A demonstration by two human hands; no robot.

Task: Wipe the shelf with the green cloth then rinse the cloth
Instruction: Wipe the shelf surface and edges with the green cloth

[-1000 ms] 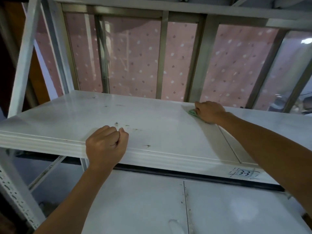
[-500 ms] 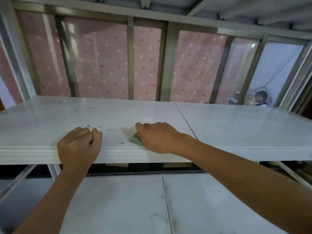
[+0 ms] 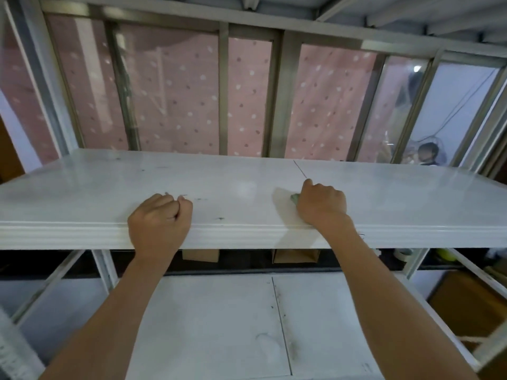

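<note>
A long white shelf (image 3: 82, 193) runs across the view at chest height, with small dark specks near its front edge. My right hand (image 3: 321, 205) presses on the shelf close to the front edge, fingers curled over the green cloth (image 3: 294, 198); only a small green corner shows at the hand's left side. My left hand (image 3: 160, 219) is a closed fist resting on the shelf's front edge, holding nothing.
A lower white shelf (image 3: 219, 325) lies below. Metal window frames with a pink dotted curtain (image 3: 175, 105) stand behind the shelf. Cardboard boxes (image 3: 296, 255) sit under the upper shelf. White rack uprights (image 3: 105, 270) stand at left and right.
My right hand slid the cloth from the shelf's back edge to the front near my left fist, then rightward along the front. My left fist stayed on the edge.
</note>
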